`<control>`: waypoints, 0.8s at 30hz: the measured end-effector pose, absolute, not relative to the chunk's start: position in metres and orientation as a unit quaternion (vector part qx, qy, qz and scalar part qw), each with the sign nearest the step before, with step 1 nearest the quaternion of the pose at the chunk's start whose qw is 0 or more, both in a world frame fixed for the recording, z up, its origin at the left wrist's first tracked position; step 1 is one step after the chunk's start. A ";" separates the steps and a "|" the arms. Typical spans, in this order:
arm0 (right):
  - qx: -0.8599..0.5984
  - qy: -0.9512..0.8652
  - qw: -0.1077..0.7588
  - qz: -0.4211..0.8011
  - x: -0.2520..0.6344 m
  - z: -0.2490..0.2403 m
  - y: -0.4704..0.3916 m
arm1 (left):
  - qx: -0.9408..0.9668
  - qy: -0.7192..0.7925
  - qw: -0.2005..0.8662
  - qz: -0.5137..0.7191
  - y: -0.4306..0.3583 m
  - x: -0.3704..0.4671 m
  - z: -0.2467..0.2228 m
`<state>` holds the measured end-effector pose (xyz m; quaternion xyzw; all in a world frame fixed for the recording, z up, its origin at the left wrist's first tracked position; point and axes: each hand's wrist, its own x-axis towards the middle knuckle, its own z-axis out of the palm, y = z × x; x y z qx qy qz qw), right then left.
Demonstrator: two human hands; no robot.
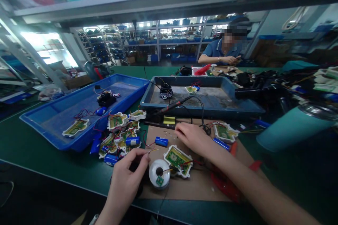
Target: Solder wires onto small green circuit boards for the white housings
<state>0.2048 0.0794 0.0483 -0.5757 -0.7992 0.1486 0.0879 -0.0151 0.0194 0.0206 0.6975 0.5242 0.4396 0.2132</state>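
Observation:
My left hand point(132, 170) pinches the ends of thin wires point(154, 150) between thumb and forefinger. Just right of it, a white spool point(152, 177) lies on a cardboard sheet point(185, 191), with a small green circuit board point(160, 181) resting on it. A white-framed circuit board point(178, 160) sits beside the spool, with red and black wires running from it. Over the back of the cardboard, my right hand point(191, 137) is closed, its fingertips pointing down; whatever they hold is hidden. A blue cylindrical battery point(161, 141) lies between my hands.
Behind my hands are a soldering iron point(173, 106) and a yellow block point(169, 120). Framed boards and batteries point(124, 132) pile up at left. Two blue trays point(76, 102) point(211, 107) stand behind. Red-handled pliers point(224, 186) and a teal bottle point(293, 126) are right. A co-worker point(224, 49) sits opposite.

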 end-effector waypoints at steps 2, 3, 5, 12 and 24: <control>-0.610 -0.782 0.025 0.126 0.214 0.036 0.096 | 0.690 0.525 0.188 0.461 0.021 -0.018 0.022; -0.619 -0.776 0.001 0.117 0.216 0.030 0.102 | 0.685 0.526 0.183 0.469 0.021 -0.019 0.022; -0.625 -0.773 -0.032 0.104 0.218 0.020 0.110 | 0.667 0.532 0.205 0.479 0.021 -0.021 0.021; -0.606 -0.786 0.023 0.116 0.237 0.027 0.108 | 0.557 0.567 0.387 0.467 0.014 -0.018 0.024; -0.551 -0.669 0.248 0.433 0.282 0.056 0.091 | 0.532 0.554 0.400 0.501 0.011 -0.013 0.026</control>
